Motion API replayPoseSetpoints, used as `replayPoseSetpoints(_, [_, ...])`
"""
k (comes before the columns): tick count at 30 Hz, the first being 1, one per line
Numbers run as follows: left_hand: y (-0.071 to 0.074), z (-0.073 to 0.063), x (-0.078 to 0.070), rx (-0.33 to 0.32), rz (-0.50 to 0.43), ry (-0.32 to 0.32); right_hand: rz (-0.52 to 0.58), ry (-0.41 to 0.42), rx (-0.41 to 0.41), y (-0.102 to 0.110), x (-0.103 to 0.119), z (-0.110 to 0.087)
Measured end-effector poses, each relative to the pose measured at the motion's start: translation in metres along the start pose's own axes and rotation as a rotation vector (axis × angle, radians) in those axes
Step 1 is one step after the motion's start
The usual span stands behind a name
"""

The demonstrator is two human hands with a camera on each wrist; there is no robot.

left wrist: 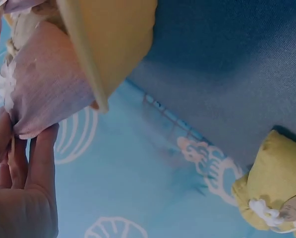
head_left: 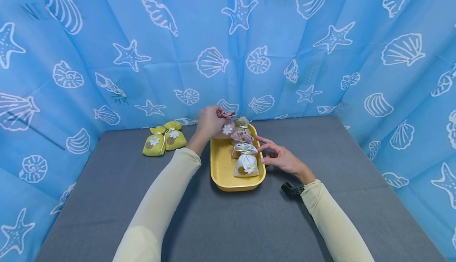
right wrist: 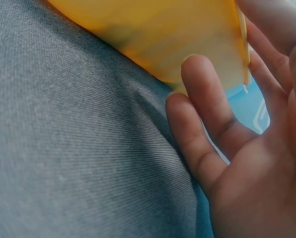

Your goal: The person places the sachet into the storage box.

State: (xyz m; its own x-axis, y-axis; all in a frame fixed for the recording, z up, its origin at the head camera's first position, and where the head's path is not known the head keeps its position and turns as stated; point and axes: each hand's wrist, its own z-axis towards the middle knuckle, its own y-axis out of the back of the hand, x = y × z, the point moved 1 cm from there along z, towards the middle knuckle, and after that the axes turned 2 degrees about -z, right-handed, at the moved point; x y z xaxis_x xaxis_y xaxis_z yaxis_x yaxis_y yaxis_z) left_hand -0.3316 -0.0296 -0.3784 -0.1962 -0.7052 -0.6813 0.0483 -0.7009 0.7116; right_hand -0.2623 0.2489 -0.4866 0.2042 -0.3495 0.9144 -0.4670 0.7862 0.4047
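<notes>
Curtain: A blue, shell-printed curtain (head_left: pixel 185 8) backs the scene.
Surface: A gray cloth-covered surface (head_left: pixel 228 226) carries everything.
Tray: A yellow tray (head_left: pixel 222 163) sits near the middle, 3 pouches ranged along its right side; the near-left floor lies bare, leaving room to keep a pouch off its neighbors.
Right hand: Fingers spread and lightly bent, the right hand (head_left: pixel 285 160) grips nothing beside the tray's right wall; contact is unclear. A light touch there would best steady the tray.
Left hand: The left hand (head_left: pixel 208 122) pinches a pink drawstring pouch by its gathered neck. A light pinch, straight up-and-down travel and a base clear of the rim should serve best.
Pink drawstring pouch: Held at the far left corner, the pouch (left wrist: pixel 48 82) has its base beside the rim; whether it touches the tray floor cannot be told.
White pouch: Nearest in the row, the white pouch (head_left: pixel 246 161) stands upright, a useful guide for posture.
Yellow-green pouches: 2 yellow-green pouches (head_left: pixel 151 150) lie left of the tray, well apart from it.
Flower: A white flower (head_left: pixel 227 129) fronts the held pouch, best kept unsnagged.
</notes>
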Motion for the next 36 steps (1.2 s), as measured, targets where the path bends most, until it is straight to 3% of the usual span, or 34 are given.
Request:
replayPoseSetpoints(6, [-0.007,0.004,0.006,0.032,0.057,-0.006,-0.002,-0.006,-0.003,0.001,0.0,-0.001])
replayPoseSetpoints(12, [-0.011,0.008,0.015,0.068,0.194,-0.071,-0.004,-0.01,-0.013,0.001,-0.001,-0.002])
replayPoseSetpoints(19, [-0.015,0.007,0.021,0.129,0.259,-0.034,0.002,-0.008,-0.007,0.001,0.0,-0.001])
replayPoseSetpoints(28, [-0.008,0.008,0.026,0.158,0.169,-0.011,-0.013,-0.011,-0.011,-0.001,0.001,0.001])
replayPoseSetpoints(32, [0.005,0.007,0.029,0.173,0.09,0.02,-0.011,-0.005,-0.011,-0.001,0.0,0.0])
replayPoseSetpoints(36, [0.023,0.003,0.036,0.149,0.027,0.036,-0.006,-0.002,-0.015,0.0,-0.001,-0.001])
